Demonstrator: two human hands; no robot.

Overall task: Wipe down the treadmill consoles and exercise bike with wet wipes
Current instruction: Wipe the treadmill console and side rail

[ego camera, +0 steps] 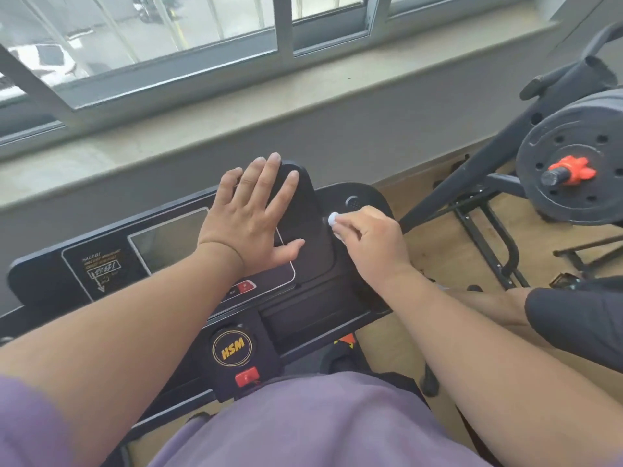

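A small gym or home workout room is shown. A black treadmill console (188,264) fills the centre of the frame, a weight plate (573,156) on a barbell with a black frame is seen at the right, over a wooden floor (455,251), below a window (168,45).

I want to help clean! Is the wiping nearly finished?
Can't tell what's already clean. Right now the right hand pinches a balled-up wipe on the treadmill console, while the left hand lies flat beside it. No exercise bike shows here.
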